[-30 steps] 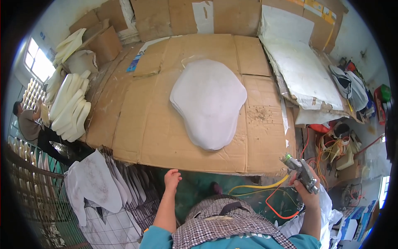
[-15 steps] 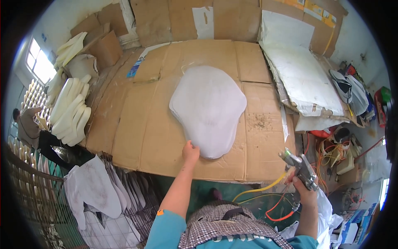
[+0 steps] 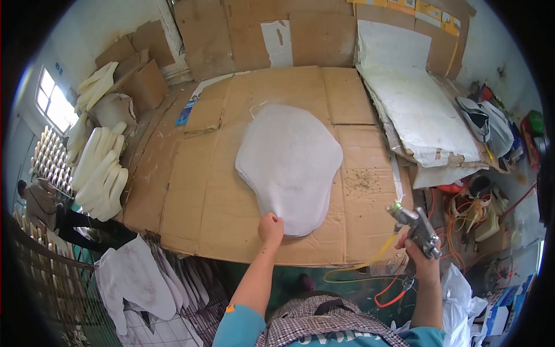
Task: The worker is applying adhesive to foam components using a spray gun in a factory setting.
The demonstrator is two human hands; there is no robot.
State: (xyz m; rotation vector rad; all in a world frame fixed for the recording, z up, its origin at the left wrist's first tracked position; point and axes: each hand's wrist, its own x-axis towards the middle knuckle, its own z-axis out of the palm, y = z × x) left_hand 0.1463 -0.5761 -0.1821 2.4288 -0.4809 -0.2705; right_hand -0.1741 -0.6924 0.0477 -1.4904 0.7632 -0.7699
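A light grey, shield-shaped fabric sheet [image 3: 292, 156] lies on the cardboard-covered table, wide at the far end and narrower toward me. Its left edge shows layers, as of a stack. My left hand [image 3: 270, 228] pinches the near left edge, where the surface puckers beside the thumb. Off the table's near right corner, my right hand [image 3: 422, 251] is wrapped around the handle of a metal spray gun [image 3: 425, 231]. The gun's green-ringed nozzle points up and to the left. A yellow hose [image 3: 370, 263] and an orange hose [image 3: 390, 299] hang near it.
Cream foam pieces [image 3: 98, 173] are piled at the left. Below them, a wire rack [image 3: 191, 315] holds more grey shaped sheets [image 3: 139, 277]. A white-covered board [image 3: 413, 110] stands at the right, above tangled hoses [image 3: 462, 214]. Another person [image 3: 40, 202] is at the far left.
My left hand has shifted onto the sheet's near left edge and pinches it, puckering the surface. The view has tilted slightly upward. My right hand still holds the spray gun.
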